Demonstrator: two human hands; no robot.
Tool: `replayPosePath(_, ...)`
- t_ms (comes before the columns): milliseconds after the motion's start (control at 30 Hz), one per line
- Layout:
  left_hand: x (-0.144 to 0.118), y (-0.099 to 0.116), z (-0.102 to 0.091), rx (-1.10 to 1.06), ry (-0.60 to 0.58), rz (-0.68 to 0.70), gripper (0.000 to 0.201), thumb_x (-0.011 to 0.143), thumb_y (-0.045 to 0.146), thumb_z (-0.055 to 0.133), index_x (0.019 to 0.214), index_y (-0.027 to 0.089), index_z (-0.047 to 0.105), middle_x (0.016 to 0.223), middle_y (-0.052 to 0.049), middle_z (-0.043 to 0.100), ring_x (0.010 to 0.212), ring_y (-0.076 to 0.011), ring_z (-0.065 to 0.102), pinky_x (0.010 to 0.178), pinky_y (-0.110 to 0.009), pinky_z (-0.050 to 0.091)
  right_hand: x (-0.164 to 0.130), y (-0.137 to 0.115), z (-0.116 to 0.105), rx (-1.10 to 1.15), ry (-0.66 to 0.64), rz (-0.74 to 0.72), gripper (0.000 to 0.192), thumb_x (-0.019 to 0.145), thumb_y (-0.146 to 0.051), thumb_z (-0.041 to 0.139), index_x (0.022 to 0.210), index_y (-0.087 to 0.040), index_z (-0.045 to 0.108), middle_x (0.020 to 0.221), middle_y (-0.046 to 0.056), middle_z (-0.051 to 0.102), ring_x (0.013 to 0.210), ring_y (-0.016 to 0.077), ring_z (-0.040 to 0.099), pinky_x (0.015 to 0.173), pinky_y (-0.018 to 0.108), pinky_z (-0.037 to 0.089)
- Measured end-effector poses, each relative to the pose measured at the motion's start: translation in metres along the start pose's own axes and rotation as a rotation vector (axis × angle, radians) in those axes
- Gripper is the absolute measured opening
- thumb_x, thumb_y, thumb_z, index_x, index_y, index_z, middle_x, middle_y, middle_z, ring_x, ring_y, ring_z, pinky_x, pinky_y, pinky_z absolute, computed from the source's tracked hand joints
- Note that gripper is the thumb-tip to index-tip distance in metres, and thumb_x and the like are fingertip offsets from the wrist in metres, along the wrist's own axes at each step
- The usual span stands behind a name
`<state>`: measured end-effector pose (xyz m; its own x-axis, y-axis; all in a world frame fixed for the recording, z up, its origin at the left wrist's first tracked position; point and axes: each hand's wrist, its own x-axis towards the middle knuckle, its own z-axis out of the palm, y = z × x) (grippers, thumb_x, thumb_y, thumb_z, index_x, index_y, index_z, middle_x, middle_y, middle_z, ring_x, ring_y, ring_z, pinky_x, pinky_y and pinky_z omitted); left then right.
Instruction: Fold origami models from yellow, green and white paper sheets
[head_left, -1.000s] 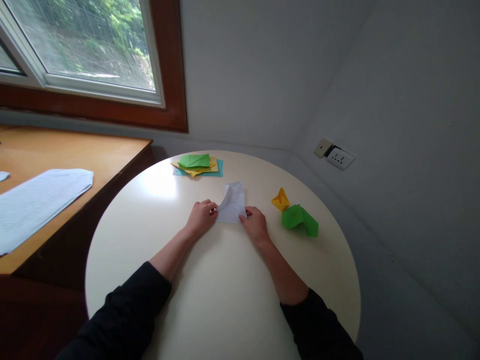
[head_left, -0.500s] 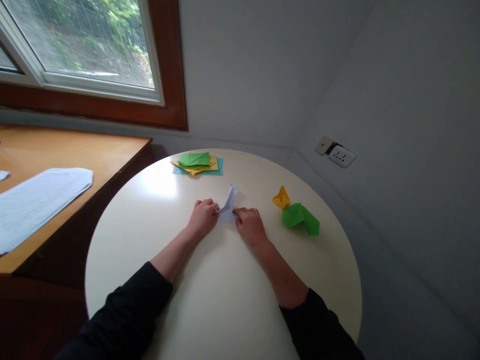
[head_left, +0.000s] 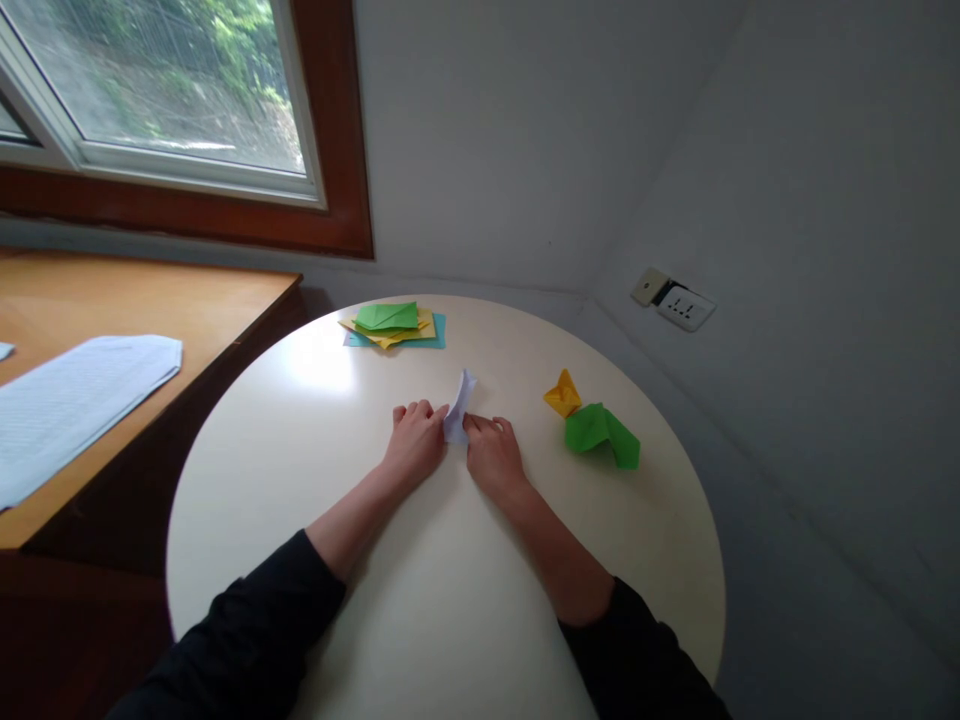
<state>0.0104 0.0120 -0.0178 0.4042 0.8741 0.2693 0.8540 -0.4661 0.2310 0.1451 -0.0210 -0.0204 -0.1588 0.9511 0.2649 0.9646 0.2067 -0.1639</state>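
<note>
A small folded white paper [head_left: 458,412] lies on the round table, its upper flap standing up and leaning to the right. On its left side my left hand [head_left: 417,438] presses with the thumb, the other fingers curled. From the right, my right hand [head_left: 495,453] has its fingers closed at the paper's edge. Both hands cover parts of the paper's lower sides.
The white round table [head_left: 420,600] bears a stack of coloured papers [head_left: 386,318] at the back. To the right lie a folded yellow paper [head_left: 564,396] and a folded green paper [head_left: 601,434]. A wooden desk [head_left: 217,290] with white sheets [head_left: 90,400] stands left.
My left hand has shifted right, and my right hand slightly left, so they are closer together. Less of the white paper's base shows between them.
</note>
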Motion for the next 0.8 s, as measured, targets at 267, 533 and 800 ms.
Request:
replayPosePath(267,-0.0033,0.0051,0.0091,0.043,-0.023,0.066,0.024,0.082,0.023,0.042,0.091,0.018,0.064,0.100,-0.013,0.055,0.093,-0.0270,0.047,0.081,-0.042,0.030,0.0007,-0.0015,-0.0013,-0.038,0.004,0.018,0.033,0.086,-0.014,0.041,0.118,-0.014,0.051,0.109,0.012,0.064,0.102,0.0188,0.056,0.095,0.036,0.027)
replayPosePath(533,-0.0062,0.0086,0.0033,0.052,-0.039,0.069,0.033,0.088,0.031,0.033,0.101,0.019,0.060,0.106,-0.014,0.053,0.099,-0.0284,0.045,0.085,-0.044,0.028,0.0011,-0.0016,-0.0041,-0.014,0.012,0.051,0.033,0.087,-0.016,0.039,0.118,-0.013,0.052,0.107,0.012,0.065,0.101,0.0192,0.057,0.097,0.036,0.024)
replayPosePath(800,-0.0057,0.0093,0.0053,0.056,-0.052,0.055,0.031,0.084,0.024,0.037,0.101,0.016,0.062,0.110,-0.016,0.054,0.103,-0.0296,0.045,0.089,-0.045,0.029,0.0003,-0.0005,-0.0056,-0.028,0.020,0.048,0.027,0.085,-0.013,0.040,0.106,-0.015,0.057,0.103,0.010,0.065,0.103,0.0187,0.055,0.096,0.035,0.025)
